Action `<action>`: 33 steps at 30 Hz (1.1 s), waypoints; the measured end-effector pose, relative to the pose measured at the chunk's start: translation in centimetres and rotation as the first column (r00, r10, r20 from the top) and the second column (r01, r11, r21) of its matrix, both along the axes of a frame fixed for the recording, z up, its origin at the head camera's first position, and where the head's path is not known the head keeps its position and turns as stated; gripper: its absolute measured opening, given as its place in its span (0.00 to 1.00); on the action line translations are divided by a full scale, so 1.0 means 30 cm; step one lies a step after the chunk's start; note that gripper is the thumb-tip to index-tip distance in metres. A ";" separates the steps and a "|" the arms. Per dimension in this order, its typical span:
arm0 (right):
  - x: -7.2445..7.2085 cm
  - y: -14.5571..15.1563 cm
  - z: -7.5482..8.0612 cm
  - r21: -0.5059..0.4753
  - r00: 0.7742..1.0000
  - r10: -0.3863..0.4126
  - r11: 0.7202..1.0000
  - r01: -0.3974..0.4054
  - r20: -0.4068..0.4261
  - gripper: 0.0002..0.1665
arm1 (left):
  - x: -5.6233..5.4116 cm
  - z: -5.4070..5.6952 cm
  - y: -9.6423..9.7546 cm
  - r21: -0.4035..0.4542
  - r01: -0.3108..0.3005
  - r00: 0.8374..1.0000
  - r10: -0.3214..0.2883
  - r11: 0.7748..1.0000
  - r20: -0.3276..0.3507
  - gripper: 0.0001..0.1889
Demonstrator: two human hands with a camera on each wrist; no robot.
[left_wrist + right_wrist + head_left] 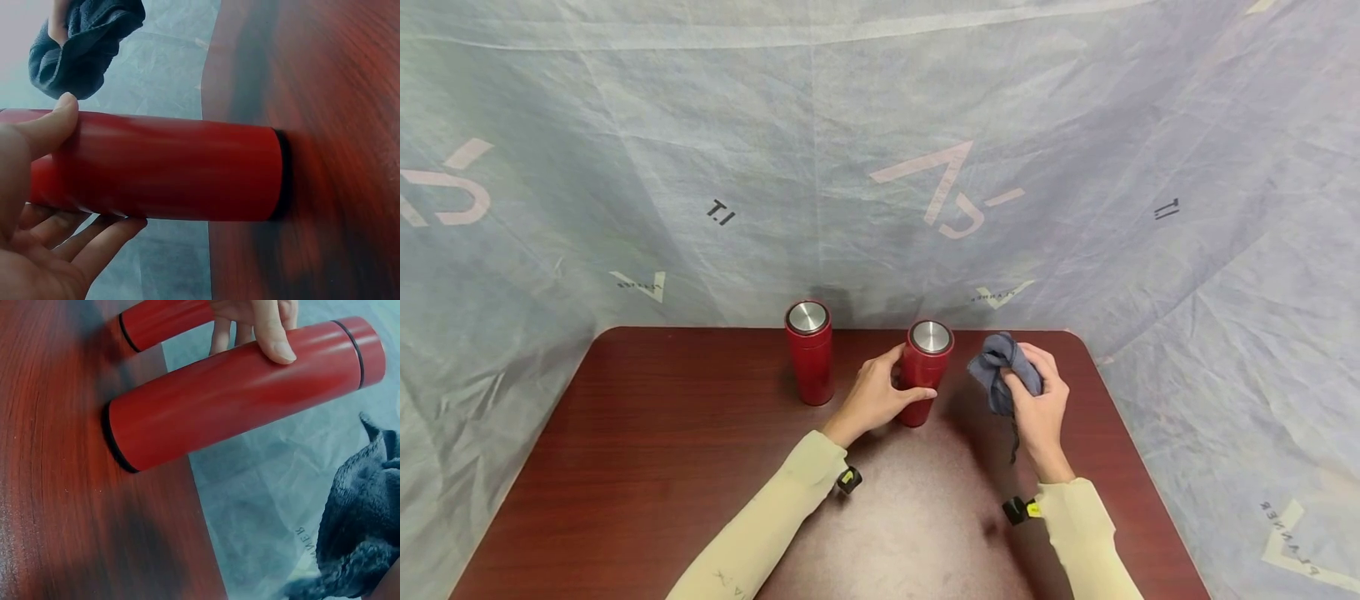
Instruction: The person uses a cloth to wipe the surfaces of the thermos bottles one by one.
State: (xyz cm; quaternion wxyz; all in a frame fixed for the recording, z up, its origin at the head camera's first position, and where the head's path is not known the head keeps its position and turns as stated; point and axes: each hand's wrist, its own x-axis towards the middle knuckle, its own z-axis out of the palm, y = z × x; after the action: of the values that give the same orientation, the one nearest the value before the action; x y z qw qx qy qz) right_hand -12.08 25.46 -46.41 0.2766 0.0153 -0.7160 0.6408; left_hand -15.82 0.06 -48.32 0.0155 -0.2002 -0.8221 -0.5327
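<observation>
Around the side of a red thermos flask (925,367) with a brushed metal lid, my left hand (880,392) curls its thumb and fingers. The flask stands upright, its black base at the tabletop in the left wrist view. My right hand (1041,408) pinches a bunched grey-blue cloth (1000,367) a little to the right of that flask, apart from it; a thin end hangs below. In the right wrist view the cloth (362,500) is at the lower right, and most of the right hand is hidden. A second red flask (811,358) stands upright left of the left hand.
The dark red wooden table (647,450) has rounded far corners. A pale printed sheet (820,150) hangs close behind its back edge and along both sides. Each wrist wears a small black device (848,479).
</observation>
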 end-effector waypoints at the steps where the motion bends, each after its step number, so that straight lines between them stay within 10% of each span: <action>1: 0.000 -0.002 0.006 -0.010 1.000 0.009 1.000 -0.009 -0.010 0.18 | 0.003 0.001 -0.002 0.010 -0.001 1.000 0.001 1.000 0.000 0.39; 24: -0.045 -0.094 0.177 0.148 0.970 0.232 0.964 -0.220 -0.069 0.20 | 0.033 0.034 -0.018 -0.100 -0.011 0.998 0.005 0.995 -0.061 0.43; 33: -0.059 -0.109 0.178 0.444 0.967 0.240 0.878 -0.178 -0.086 0.28 | 0.039 0.045 -0.011 -0.121 0.009 0.996 -0.020 0.993 -0.092 0.43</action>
State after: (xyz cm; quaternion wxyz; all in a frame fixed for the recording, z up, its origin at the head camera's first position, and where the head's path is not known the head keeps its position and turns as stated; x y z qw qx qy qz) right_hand -13.86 22.19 -41.06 0.2443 0.1980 -0.8134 0.4894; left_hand -14.66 -0.26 -46.97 0.0377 -0.2315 -0.8497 -0.4722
